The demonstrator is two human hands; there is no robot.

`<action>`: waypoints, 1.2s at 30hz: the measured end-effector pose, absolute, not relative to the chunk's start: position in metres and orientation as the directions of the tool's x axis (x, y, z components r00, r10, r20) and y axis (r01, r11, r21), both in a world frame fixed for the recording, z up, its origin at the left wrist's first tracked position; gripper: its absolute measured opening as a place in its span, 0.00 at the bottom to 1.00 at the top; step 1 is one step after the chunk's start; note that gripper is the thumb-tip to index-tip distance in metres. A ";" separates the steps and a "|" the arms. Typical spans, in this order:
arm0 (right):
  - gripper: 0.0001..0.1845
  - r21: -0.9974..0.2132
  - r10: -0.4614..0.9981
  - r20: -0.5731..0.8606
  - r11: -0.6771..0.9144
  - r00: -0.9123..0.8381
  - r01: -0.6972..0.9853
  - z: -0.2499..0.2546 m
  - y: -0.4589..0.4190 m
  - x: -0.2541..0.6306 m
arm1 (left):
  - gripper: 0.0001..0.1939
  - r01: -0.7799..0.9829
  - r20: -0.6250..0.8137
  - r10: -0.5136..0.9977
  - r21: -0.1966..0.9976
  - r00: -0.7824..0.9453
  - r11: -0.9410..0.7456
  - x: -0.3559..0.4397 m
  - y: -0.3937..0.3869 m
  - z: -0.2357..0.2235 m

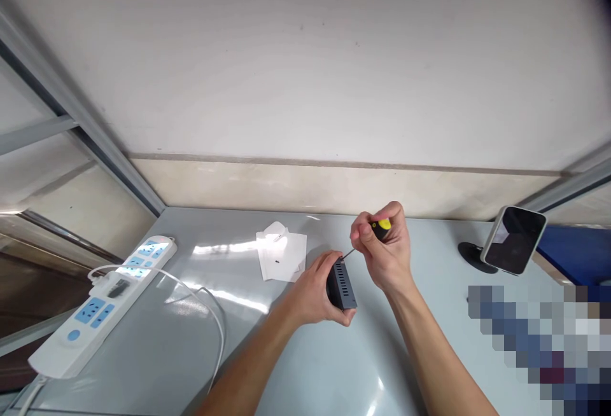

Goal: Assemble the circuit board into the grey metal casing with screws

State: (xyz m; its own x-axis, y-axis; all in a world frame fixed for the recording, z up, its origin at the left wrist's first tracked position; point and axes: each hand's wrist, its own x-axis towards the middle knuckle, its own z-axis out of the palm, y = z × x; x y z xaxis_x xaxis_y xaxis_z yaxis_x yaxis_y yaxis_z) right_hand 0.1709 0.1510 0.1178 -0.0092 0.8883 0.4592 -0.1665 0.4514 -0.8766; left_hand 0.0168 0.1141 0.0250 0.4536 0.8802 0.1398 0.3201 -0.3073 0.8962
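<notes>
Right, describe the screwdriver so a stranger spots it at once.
On the grey table, find the dark slotted box held in the left hand. Right of it, the right hand grips the screwdriver, thin shaft slanting down to the box. Its bright yellow handle end sets it apart from the dark box.

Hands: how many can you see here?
2: the left hand holds a dark slotted box; the right hand grips a yellow-and-black screwdriver. The pixelated patch at right might hide others.

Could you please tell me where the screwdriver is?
In the head view, the screwdriver is right of centre in the right hand, tip at the box.
</notes>
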 end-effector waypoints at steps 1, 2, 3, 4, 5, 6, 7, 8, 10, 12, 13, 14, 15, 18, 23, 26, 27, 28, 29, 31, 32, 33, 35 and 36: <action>0.18 -0.877 0.886 0.464 0.459 0.001 -0.141 0.117 0.153 0.169 | 0.58 0.326 0.130 0.882 0.897 0.453 -0.299 0.017 0.114 0.025; 0.17 -0.881 0.888 0.460 0.457 0.011 -0.125 0.117 0.155 0.168 | 0.58 0.331 0.120 0.883 0.898 0.453 -0.291 0.017 0.114 0.026; 0.19 -0.888 0.895 0.446 0.444 0.012 -0.122 0.118 0.157 0.167 | 0.58 0.335 0.112 0.884 0.898 0.454 -0.286 0.017 0.114 0.026; 0.22 -0.896 0.904 0.427 0.424 0.004 -0.132 0.119 0.158 0.167 | 0.58 0.338 0.108 0.884 0.897 0.454 -0.283 0.017 0.114 0.027; 0.23 -0.902 0.912 0.410 0.404 -0.011 -0.150 0.121 0.159 0.167 | 0.58 0.340 0.108 0.884 0.897 0.455 -0.284 0.017 0.114 0.027; 0.23 -0.905 0.916 0.400 0.390 -0.030 -0.168 0.123 0.159 0.167 | 0.58 0.339 0.113 0.883 0.895 0.455 -0.289 0.017 0.114 0.027; 0.21 -0.905 0.916 0.399 0.385 -0.046 -0.179 0.124 0.158 0.168 | 0.58 0.337 0.121 0.882 0.894 0.455 -0.296 0.017 0.114 0.028; 0.17 -0.902 0.913 0.406 0.390 -0.052 -0.187 0.125 0.158 0.169 | 0.58 0.335 0.130 0.882 0.892 0.454 -0.304 0.017 0.114 0.028; 0.15 -0.891 0.903 0.426 0.408 -0.057 -0.198 0.124 0.156 0.170 | 0.58 0.335 0.137 0.881 0.890 0.453 -0.311 0.018 0.115 0.027; 0.17 -0.882 0.896 0.442 0.427 -0.038 -0.198 0.120 0.155 0.170 | 0.58 0.337 0.132 0.881 0.890 0.454 -0.307 0.018 0.115 0.026; 0.18 -0.879 0.893 0.449 0.438 -0.022 -0.188 0.118 0.155 0.169 | 0.58 0.338 0.128 0.881 0.890 0.456 -0.305 0.018 0.115 0.026; 0.17 -0.876 0.889 0.458 0.449 -0.009 -0.175 0.117 0.156 0.168 | 0.59 0.339 0.126 0.880 0.890 0.457 -0.304 0.018 0.115 0.025; 0.15 -0.875 0.887 0.462 0.455 -0.003 -0.164 0.116 0.156 0.167 | 0.59 0.340 0.126 0.880 0.890 0.457 -0.304 0.018 0.115 0.024; 0.20 -0.891 0.902 0.431 0.421 -0.030 -0.168 0.119 0.157 0.167 | 0.59 0.340 0.125 0.881 0.890 0.456 -0.303 0.018 0.115 0.024; 0.12 -0.876 0.885 0.463 0.447 -0.055 -0.179 0.121 0.154 0.175 | 0.58 0.319 0.148 0.878 0.894 0.454 -0.315 0.018 0.115 0.026; 0.16 -0.863 0.878 0.478 0.461 -0.040 -0.207 0.116 0.152 0.177 | 0.58 0.313 0.146 0.876 0.896 0.460 -0.314 0.018 0.115 0.027; 0.17 -0.864 0.879 0.475 0.459 -0.034 -0.209 0.114 0.152 0.177 | 0.58 0.315 0.147 0.876 0.895 0.460 -0.315 0.018 0.115 0.027; 0.16 -0.864 0.880 0.475 0.460 -0.029 -0.206 0.112 0.152 0.176 | 0.58 0.318 0.149 0.876 0.893 0.458 -0.318 0.018 0.115 0.027; 0.14 -0.866 0.881 0.472 0.457 -0.029 -0.203 0.112 0.152 0.175 | 0.58 0.321 0.151 0.877 0.891 0.455 -0.320 0.018 0.115 0.027; 0.15 -0.869 0.887 0.460 0.442 -0.033 -0.222 0.113 0.153 0.174 | 0.58 0.328 0.149 0.881 0.889 0.450 -0.318 0.018 0.114 0.026; 0.19 -0.872 0.892 0.449 0.427 -0.044 -0.239 0.114 0.152 0.174 | 0.58 0.329 0.146 0.881 0.890 0.449 -0.315 0.018 0.114 0.026; 0.21 -0.876 0.896 0.440 0.413 -0.061 -0.250 0.115 0.152 0.174 | 0.58 0.328 0.146 0.881 0.891 0.449 -0.314 0.018 0.113 0.025; 0.18 -0.883 0.894 0.437 0.406 -0.097 -0.235 0.118 0.149 0.175 | 0.58 0.320 0.156 0.880 0.891 0.449 -0.321 0.018 0.113 0.025; 0.15 -0.884 0.890 0.444 0.415 -0.105 -0.215 0.119 0.148 0.175 | 0.57 0.316 0.163 0.879 0.891 0.448 -0.327 0.018 0.113 0.024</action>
State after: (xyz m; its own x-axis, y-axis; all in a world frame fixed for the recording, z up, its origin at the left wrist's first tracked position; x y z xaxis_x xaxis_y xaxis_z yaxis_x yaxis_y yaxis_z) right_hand 0.1748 0.1480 0.1189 -0.1054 0.8900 0.4435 -0.2153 0.4150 -0.8840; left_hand 0.0184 0.1131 0.0242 0.4483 0.8788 0.1634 0.3161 -0.3268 0.8907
